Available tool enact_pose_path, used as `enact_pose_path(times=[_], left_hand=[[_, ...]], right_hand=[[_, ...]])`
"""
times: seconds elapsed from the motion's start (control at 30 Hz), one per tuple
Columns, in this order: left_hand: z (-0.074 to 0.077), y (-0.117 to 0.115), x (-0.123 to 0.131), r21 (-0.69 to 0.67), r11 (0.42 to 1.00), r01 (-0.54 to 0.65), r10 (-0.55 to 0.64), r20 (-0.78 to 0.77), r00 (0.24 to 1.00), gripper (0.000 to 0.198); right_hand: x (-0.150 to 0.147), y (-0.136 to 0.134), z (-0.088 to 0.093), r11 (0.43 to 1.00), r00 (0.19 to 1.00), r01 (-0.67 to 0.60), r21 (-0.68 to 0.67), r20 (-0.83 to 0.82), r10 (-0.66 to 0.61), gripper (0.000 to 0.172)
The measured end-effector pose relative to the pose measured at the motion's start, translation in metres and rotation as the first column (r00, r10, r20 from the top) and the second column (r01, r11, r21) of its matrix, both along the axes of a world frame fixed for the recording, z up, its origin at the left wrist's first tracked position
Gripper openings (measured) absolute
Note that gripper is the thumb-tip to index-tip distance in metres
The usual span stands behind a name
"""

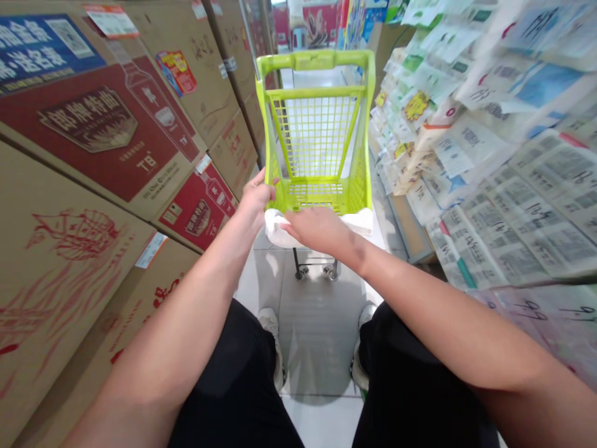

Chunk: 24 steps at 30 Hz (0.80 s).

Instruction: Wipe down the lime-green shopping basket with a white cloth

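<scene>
A lime-green plastic shopping cart (368, 130) with a gridded basket stands in front of me on small wheels. Along its near rim lies a white cloth (357, 222), bunched toward the left corner. My right hand (312, 229) is closed on the cloth and presses it against that rim. At the basket's left side my left hand (260, 191) grips the upper edge of the wall, its fingers curled over to the inside. Nothing shows inside the basket.
Stacked cardboard cartons (107, 124) with red printing wall off the left side. Packs of paper tissue (489, 149) with price notes crowd the right. A tiled floor (317, 348) runs between them; my feet stand apart behind the cart.
</scene>
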<state>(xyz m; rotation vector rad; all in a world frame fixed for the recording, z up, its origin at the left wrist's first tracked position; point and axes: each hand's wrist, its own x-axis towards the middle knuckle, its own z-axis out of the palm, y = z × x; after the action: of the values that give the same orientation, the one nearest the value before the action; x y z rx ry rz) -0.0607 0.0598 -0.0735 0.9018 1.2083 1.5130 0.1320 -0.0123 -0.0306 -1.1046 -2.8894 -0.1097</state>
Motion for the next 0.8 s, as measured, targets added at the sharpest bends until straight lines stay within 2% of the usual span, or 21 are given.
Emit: enact_pose_path(times=[0.1,0.2,0.27,0.33,0.4,0.47,0.53,0.57,0.6,0.63,0.67,0.7,0.73,0.8], left_hand=[[0.008,0.002,-0.026,-0.037,0.999,0.02,-0.022,-0.048,0.999,0.079],[0.014,0.001,-0.05,-0.082,0.992,0.096,-0.106,-0.121,0.987,0.094],[0.014,0.001,-0.064,-0.109,0.988,0.104,-0.125,-0.2,0.972,0.099],[0.012,0.002,-0.075,-0.105,0.993,0.054,-0.087,-0.344,0.935,0.093],[0.011,0.002,-0.085,-0.018,0.999,-0.04,0.024,-0.545,0.838,0.084],[0.015,-0.002,-0.09,0.192,0.973,-0.125,0.226,-0.714,0.662,0.074],[0.025,-0.011,-0.089,0.413,0.903,-0.117,0.416,-0.775,0.476,0.061],[0.032,-0.018,-0.086,0.477,0.876,-0.073,0.463,-0.787,0.407,0.051],[0.039,-0.025,-0.081,0.478,0.878,0.002,0.445,-0.819,0.361,0.04],[0.047,-0.033,-0.074,0.408,0.906,0.114,0.354,-0.877,0.326,0.03],[0.053,-0.041,-0.066,0.276,0.93,0.241,0.205,-0.937,0.283,0.026],[0.058,-0.05,-0.058,0.122,0.927,0.354,0.042,-0.973,0.225,0.029],[0.062,-0.058,-0.05,-0.026,0.899,0.437,-0.107,-0.981,0.162,0.034],[0.065,-0.072,-0.034,-0.3,0.808,0.507,-0.371,-0.928,0.043,0.042]], right_hand=[[0.013,-0.001,0.006,0.999,0.998,0.037,-0.035,0.046,-0.036,0.051],[0.024,-0.006,0.013,0.999,0.996,0.038,-0.037,0.083,-0.035,0.052],[0.029,-0.01,0.017,0.999,0.997,-0.015,-0.039,0.077,0.018,0.053],[0.034,-0.011,0.019,0.996,0.996,-0.092,-0.02,0.018,0.092,0.056],[0.04,-0.006,0.02,0.993,0.991,-0.113,0.044,-0.069,0.116,0.057],[0.051,0.004,0.019,0.994,0.988,-0.04,0.099,-0.146,0.054,0.056],[0.062,0.018,0.019,0.996,0.983,0.015,0.083,-0.181,0.0,0.053],[0.068,0.023,0.019,0.999,0.982,0.005,0.051,-0.188,0.004,0.051],[0.073,0.028,0.021,1.0,0.98,-0.024,0.013,-0.196,0.026,0.049],[0.076,0.031,0.022,0.998,0.977,-0.058,-0.028,-0.208,0.051,0.045],[0.078,0.032,0.024,0.993,0.973,-0.091,-0.072,-0.221,0.073,0.041],[0.078,0.031,0.026,0.986,0.969,-0.119,-0.12,-0.231,0.089,0.037],[0.077,0.03,0.027,0.975,0.967,-0.14,-0.172,-0.235,0.098,0.033],[0.072,0.027,0.029,0.949,0.969,-0.168,-0.266,-0.221,0.11,0.027]])
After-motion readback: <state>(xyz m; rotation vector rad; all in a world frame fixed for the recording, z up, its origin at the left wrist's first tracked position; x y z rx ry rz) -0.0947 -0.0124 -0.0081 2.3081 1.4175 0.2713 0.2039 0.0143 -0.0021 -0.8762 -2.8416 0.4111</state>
